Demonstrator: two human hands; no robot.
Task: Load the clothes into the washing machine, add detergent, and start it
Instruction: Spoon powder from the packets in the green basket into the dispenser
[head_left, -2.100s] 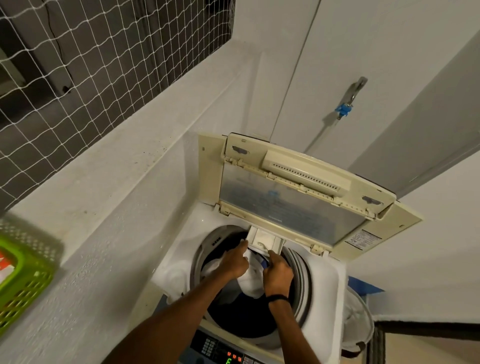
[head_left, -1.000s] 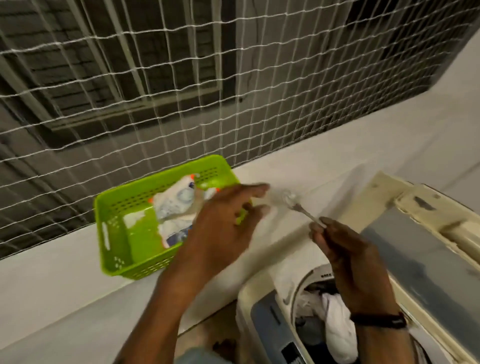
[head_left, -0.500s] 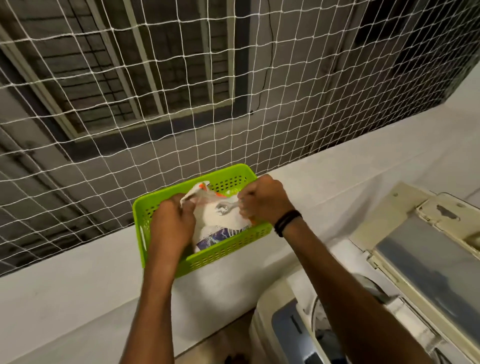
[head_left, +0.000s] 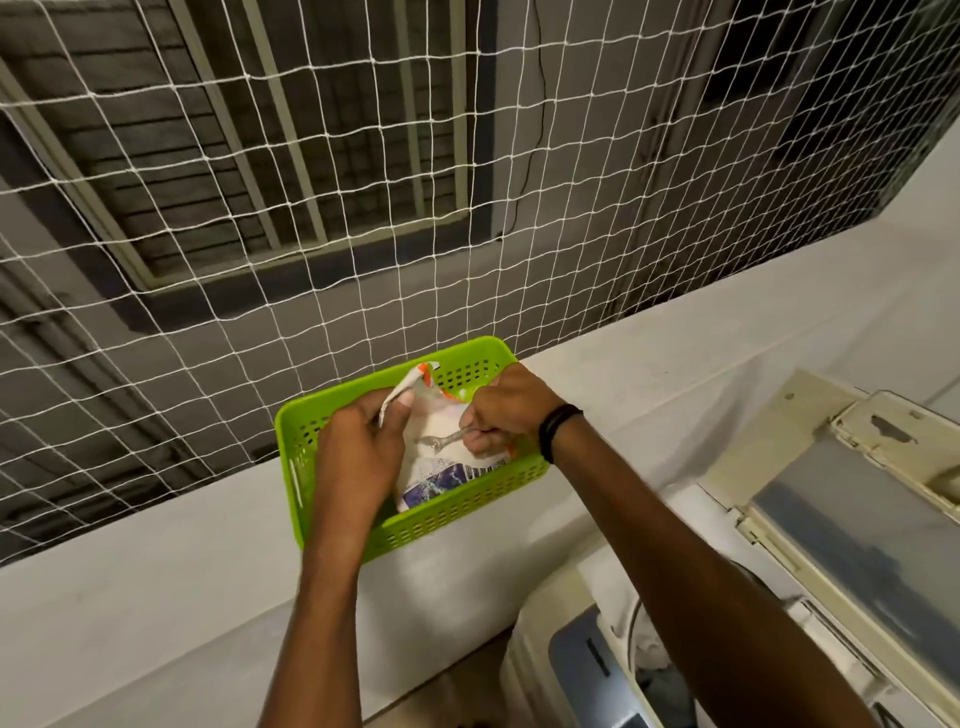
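Spoon (head_left: 445, 438) dipped lower, right hand (head_left: 501, 410) grip clamped round it; left hand (head_left: 358, 457) pinches bag (head_left: 441, 480).

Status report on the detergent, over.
Left hand holds detergent bag open by its edge. Right hand grips spoon, dipped into the bag. Bag sits in green basket on ledge. Nothing blocking.

text: none legible | detergent bag (head_left: 442, 479): printed label present, too blurred to read

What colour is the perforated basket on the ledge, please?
The basket is lime green; head view.
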